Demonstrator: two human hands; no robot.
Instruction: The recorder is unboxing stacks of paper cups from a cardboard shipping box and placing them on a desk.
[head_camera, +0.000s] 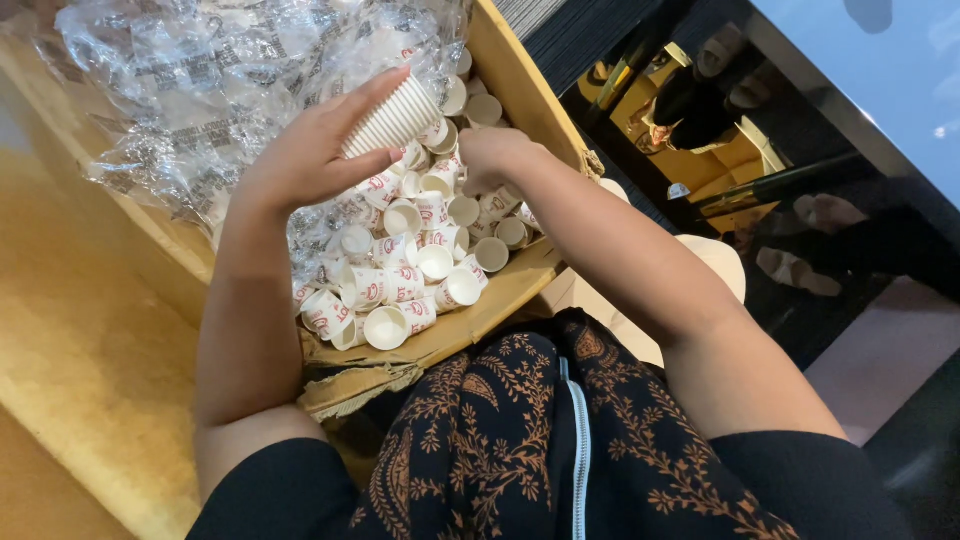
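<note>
Left hand holds cup stack over box of loose paper cups.

Left hand (305, 150) grip closed around a nested stack of ribbed white cups (393, 121), long axis tilted, pointing up-right, above the cardboard box (510, 75). Right hand (492, 152) reaches down among the loose small cups (410, 270) lying every way in the box; its grip is hidden, cannot tell how open. Crumpled clear plastic wrap (200, 80) fills box's far side. Yellow floor (70, 340) at left, dark glossy surface at right.
</note>
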